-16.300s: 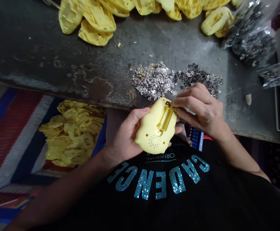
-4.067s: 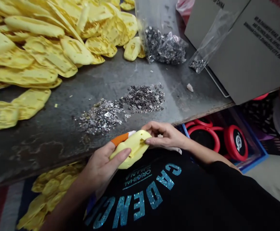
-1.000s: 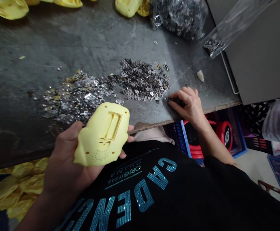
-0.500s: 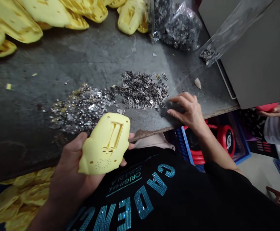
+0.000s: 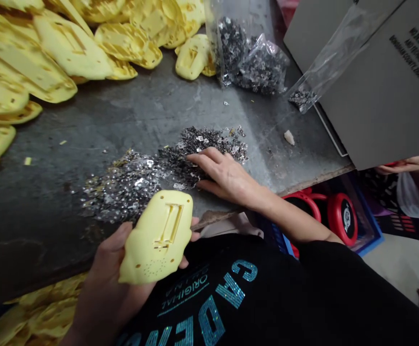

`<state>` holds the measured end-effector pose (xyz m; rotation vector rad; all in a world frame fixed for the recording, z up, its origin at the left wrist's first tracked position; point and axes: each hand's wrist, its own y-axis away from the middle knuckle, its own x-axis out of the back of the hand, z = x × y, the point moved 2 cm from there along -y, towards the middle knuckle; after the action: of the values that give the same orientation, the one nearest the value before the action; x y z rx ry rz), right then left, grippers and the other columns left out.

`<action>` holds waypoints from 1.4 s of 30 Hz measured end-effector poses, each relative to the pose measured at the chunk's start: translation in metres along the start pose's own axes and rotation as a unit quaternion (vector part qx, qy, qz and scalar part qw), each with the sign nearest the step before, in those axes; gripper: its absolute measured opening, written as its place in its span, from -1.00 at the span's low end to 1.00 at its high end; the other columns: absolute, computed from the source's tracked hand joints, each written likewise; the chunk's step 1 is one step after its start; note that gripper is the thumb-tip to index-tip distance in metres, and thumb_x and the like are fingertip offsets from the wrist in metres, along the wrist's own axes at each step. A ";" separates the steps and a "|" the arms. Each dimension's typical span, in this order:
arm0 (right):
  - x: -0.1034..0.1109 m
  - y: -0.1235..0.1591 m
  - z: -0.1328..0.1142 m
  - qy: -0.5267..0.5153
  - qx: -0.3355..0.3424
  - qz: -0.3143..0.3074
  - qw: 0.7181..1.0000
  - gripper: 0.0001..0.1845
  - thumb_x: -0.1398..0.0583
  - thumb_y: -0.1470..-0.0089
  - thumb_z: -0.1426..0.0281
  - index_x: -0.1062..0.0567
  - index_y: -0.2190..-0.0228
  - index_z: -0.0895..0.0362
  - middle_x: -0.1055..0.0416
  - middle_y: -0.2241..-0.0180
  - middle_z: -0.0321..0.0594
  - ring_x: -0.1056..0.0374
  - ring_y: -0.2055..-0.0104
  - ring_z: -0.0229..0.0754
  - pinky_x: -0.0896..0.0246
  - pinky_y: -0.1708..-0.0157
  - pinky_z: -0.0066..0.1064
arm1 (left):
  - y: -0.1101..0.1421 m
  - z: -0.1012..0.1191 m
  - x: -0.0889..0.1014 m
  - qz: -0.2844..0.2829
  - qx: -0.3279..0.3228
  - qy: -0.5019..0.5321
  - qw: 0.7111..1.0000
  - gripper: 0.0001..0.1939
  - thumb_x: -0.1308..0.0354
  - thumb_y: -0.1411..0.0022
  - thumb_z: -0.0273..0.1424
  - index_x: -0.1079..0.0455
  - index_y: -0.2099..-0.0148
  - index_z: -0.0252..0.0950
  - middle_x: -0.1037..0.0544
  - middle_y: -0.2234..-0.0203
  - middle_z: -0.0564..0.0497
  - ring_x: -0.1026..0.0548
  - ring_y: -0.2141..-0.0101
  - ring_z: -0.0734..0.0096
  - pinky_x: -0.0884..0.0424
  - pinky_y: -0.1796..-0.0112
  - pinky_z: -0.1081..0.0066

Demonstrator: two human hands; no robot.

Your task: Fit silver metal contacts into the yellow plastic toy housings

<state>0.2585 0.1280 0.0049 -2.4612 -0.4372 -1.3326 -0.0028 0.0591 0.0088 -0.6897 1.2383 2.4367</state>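
My left hand (image 5: pixel 106 283) holds a pale yellow moulded plastic casing (image 5: pixel 155 238) from below, with its rectangular slot facing up and its thumb hidden behind the casing. My right hand (image 5: pixel 224 175) lies with its fingers over a heap of small dark metal clips (image 5: pixel 209 142) on the grey table. Beside that heap, nearer my left hand, spreads a heap of shinier silver metal pieces (image 5: pixel 123 190). Nothing shows in my right hand's fingers, though its palm side is hidden.
Yellow casings are piled at the table's far left (image 5: pixel 40 48), and more lie below the near edge (image 5: pixel 43 315). A plastic bag of dark clips (image 5: pixel 252 60) and a cardboard box (image 5: pixel 378 81) stand far right. A co-worker's hand (image 5: pixel 404 164) shows beyond, above red round objects (image 5: pixel 342 218).
My right hand has moved from the table's near edge leftward onto the dark clip heap. My left hand still holds the casing, and the view has tilted slightly.
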 end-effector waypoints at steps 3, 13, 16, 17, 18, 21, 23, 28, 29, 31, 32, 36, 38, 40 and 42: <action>0.025 0.008 0.022 -0.038 0.014 0.080 0.996 -0.61 -0.17 -0.51 0.37 -0.47 -0.28 0.05 -0.51 -0.25 -0.03 -0.47 -0.27 -0.04 -0.46 -0.24 -0.14 | 0.003 -0.004 -0.007 0.057 0.023 -0.019 0.998 -0.48 -0.30 -0.38 0.10 -0.76 -0.16 -0.07 -0.75 -0.16 -0.26 -0.75 -0.02 -0.31 -0.73 0.30 0.15; 0.018 0.023 0.036 -0.086 0.046 0.049 0.994 -0.48 -0.25 -0.48 0.21 -0.45 -0.35 0.11 -0.46 -0.32 0.10 -0.48 -0.32 0.02 -0.53 -0.27 -0.11 | -0.009 -0.007 -0.028 0.027 0.037 -0.035 0.998 -0.43 -0.29 -0.39 0.07 -0.75 -0.21 -0.18 -0.75 -0.15 -0.29 -0.75 0.06 -0.24 -0.69 0.35 0.15; 0.038 0.018 0.054 -0.055 0.035 0.110 0.992 -0.72 -0.19 -0.52 0.28 -0.61 -0.12 0.05 -0.59 -0.12 -0.07 -0.55 -0.17 -0.05 -0.52 -0.21 -0.16 | -0.008 -0.004 -0.023 0.038 0.030 -0.021 0.999 -0.44 -0.26 -0.41 0.09 -0.75 -0.19 -0.15 -0.74 -0.16 -0.29 -0.75 0.01 -0.28 -0.70 0.35 0.15; 0.048 0.016 0.068 -0.012 -0.018 0.145 0.989 -0.78 -0.19 -0.49 0.35 -0.64 -0.02 0.04 -0.62 -0.01 -0.10 -0.56 -0.09 -0.04 -0.51 -0.14 -0.15 | -0.008 -0.003 -0.021 0.039 0.025 -0.012 0.999 -0.45 -0.25 -0.43 0.09 -0.75 -0.20 -0.13 -0.74 -0.17 -0.28 -0.74 -0.01 -0.28 -0.70 0.34 0.14; 0.056 0.013 0.083 0.028 -0.065 0.158 0.985 -0.82 -0.22 -0.45 0.39 -0.65 0.05 0.05 -0.61 0.06 -0.12 -0.56 -0.01 -0.04 -0.50 -0.08 -0.15 | -0.008 -0.003 -0.018 0.039 0.019 -0.002 0.999 -0.46 -0.24 -0.44 0.09 -0.73 -0.22 -0.10 -0.73 -0.19 -0.26 -0.74 -0.02 -0.29 -0.71 0.34 0.14; 0.065 0.000 0.117 0.094 -0.130 0.110 0.981 -0.84 -0.30 -0.35 0.40 -0.63 0.05 0.07 -0.61 0.10 -0.11 -0.52 0.05 -0.01 -0.43 -0.04 -0.13 | -0.008 -0.004 -0.013 0.039 0.010 0.024 0.999 -0.47 -0.26 -0.44 0.07 -0.68 -0.28 -0.03 -0.73 -0.19 -0.21 -0.74 -0.03 -0.28 -0.71 0.33 0.13; 0.061 -0.009 0.126 0.113 -0.133 0.075 0.982 -0.81 -0.29 -0.34 0.40 -0.61 0.03 0.06 -0.62 0.08 -0.08 -0.51 0.04 0.02 -0.39 -0.06 -0.11 | -0.009 -0.005 -0.010 0.041 0.010 0.024 0.999 -0.46 -0.26 -0.44 0.08 -0.68 -0.29 -0.03 -0.74 -0.19 -0.21 -0.75 -0.03 -0.27 -0.72 0.32 0.13; 0.053 -0.003 0.118 0.107 -0.111 0.073 0.985 -0.80 -0.23 -0.26 0.54 -0.56 0.13 0.06 -0.63 0.08 -0.09 -0.50 0.09 -0.03 -0.33 0.01 -0.18 | -0.006 -0.010 -0.010 0.037 -0.007 0.027 0.999 -0.40 -0.23 -0.45 0.12 -0.66 -0.31 -0.09 -0.73 -0.19 -0.27 -0.76 -0.01 -0.25 -0.73 0.35 0.18; 0.053 0.005 0.116 0.103 -0.098 0.078 0.987 -0.83 -0.22 -0.27 0.53 -0.55 0.15 0.07 -0.64 0.10 -0.10 -0.50 0.10 -0.03 -0.32 0.02 -0.19 | -0.005 -0.010 -0.011 0.044 -0.012 0.024 0.999 -0.40 -0.24 -0.44 0.11 -0.65 -0.32 -0.11 -0.72 -0.19 -0.29 -0.76 0.00 -0.27 -0.73 0.36 0.18; 0.054 0.025 0.113 0.107 -0.072 0.094 0.987 -0.89 -0.20 -0.33 0.47 -0.54 0.17 0.06 -0.65 0.12 -0.09 -0.51 0.09 -0.01 -0.30 -0.01 -0.17 | -0.003 -0.009 -0.012 0.061 -0.017 0.012 0.998 -0.38 -0.27 -0.43 0.07 -0.62 -0.35 -0.16 -0.72 -0.19 -0.33 -0.76 0.00 -0.31 -0.73 0.37 0.16; 0.055 0.037 0.113 0.114 -0.064 0.099 0.986 -0.88 -0.18 -0.37 0.44 -0.55 0.18 0.06 -0.66 0.13 -0.09 -0.52 0.07 0.01 -0.29 -0.03 -0.14 | -0.002 -0.009 -0.013 0.067 -0.018 0.004 0.998 -0.37 -0.28 -0.42 0.05 -0.60 -0.36 -0.18 -0.71 -0.19 -0.35 -0.76 0.00 -0.33 -0.73 0.38 0.15; 0.058 0.076 0.112 0.110 -0.055 0.113 0.986 -0.73 -0.08 -0.44 0.42 -0.58 0.21 0.03 -0.71 0.05 -0.14 -0.55 -0.02 0.02 -0.25 -0.14 -0.07 | 0.001 -0.007 -0.018 0.081 -0.012 -0.007 0.997 -0.31 -0.26 -0.42 0.04 -0.51 -0.44 -0.18 -0.72 -0.18 -0.34 -0.76 0.02 -0.31 -0.73 0.40 0.16; 0.060 0.086 0.112 0.090 -0.071 0.147 0.983 -0.74 -0.10 -0.42 0.43 -0.60 0.20 0.02 -0.71 0.05 -0.17 -0.56 -0.02 0.00 -0.26 -0.15 -0.07 | 0.001 -0.006 -0.021 0.083 -0.009 -0.006 0.996 -0.31 -0.24 -0.43 0.04 -0.48 -0.47 -0.14 -0.74 -0.16 -0.29 -0.75 0.01 -0.29 -0.73 0.40 0.17; 0.061 0.087 0.112 0.080 -0.099 0.185 0.975 -0.79 -0.16 -0.38 0.39 -0.63 0.17 0.03 -0.70 0.11 -0.17 -0.55 0.03 0.00 -0.27 -0.11 -0.09 | 0.000 -0.005 -0.023 0.079 -0.002 0.001 0.997 -0.32 -0.22 -0.45 0.06 -0.49 -0.46 -0.12 -0.74 -0.16 -0.24 -0.75 -0.01 -0.27 -0.73 0.39 0.18; 0.059 0.081 0.113 0.086 -0.115 0.190 0.971 -0.83 -0.24 -0.35 0.32 -0.66 0.15 0.04 -0.68 0.17 -0.16 -0.52 0.07 0.01 -0.26 -0.10 -0.08 | -0.001 -0.005 -0.023 0.066 0.004 0.007 0.998 -0.34 -0.19 -0.48 0.11 -0.52 -0.43 -0.11 -0.74 -0.18 -0.22 -0.75 -0.03 -0.26 -0.73 0.38 0.19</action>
<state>0.4072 0.1077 -0.0138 -2.4123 0.2339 -1.4747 0.0186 0.0543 0.0181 -0.6443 1.3372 2.5349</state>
